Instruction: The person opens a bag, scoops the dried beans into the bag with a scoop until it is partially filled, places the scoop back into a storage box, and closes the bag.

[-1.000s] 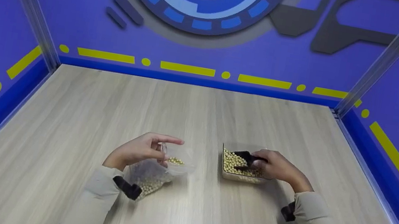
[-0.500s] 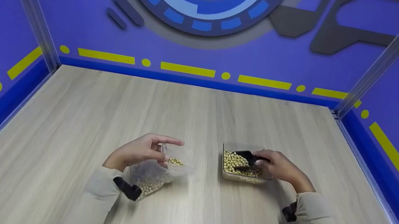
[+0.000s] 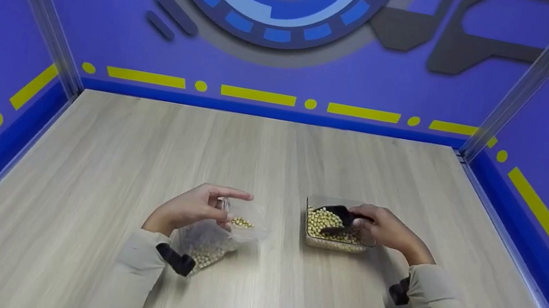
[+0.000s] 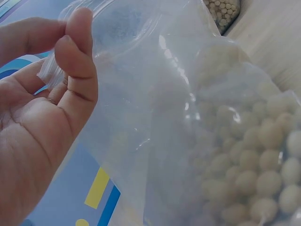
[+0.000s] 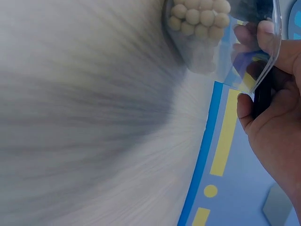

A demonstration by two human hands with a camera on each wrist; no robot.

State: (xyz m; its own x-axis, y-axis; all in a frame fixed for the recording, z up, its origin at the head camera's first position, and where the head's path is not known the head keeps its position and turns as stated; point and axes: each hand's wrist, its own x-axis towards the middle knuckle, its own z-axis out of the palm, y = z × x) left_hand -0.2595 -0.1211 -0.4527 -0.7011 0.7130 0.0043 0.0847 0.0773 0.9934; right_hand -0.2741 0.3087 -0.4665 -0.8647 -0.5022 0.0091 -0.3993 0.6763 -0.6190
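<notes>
My left hand (image 3: 193, 204) pinches the rim of a clear zip bag (image 4: 131, 108). Soybean-like pale round beans (image 4: 258, 169) fill its lower part, which rests on the table, and a few show through the bag mouth. To the right stands a clear rectangular container (image 3: 334, 246) of the same beans (image 3: 324, 221). My right hand (image 3: 385, 228) grips the handle of a black scoop (image 3: 340, 213) inside it, and beans lie against the scoop's blade. In the right wrist view, the thumb and fingers curl round the black handle (image 5: 263, 96) by the container's wall (image 5: 275, 52).
A pale wood-grain table (image 3: 262, 157) carries both the bag and the container. Blue panels (image 3: 286, 81) with yellow marks enclose its back and sides. Between the bag and container lies a strip of bare tabletop.
The scoop has shifted slightly within the container, its blade tilting up a little with beans on it. My left hand and the bag hold nearly still.
</notes>
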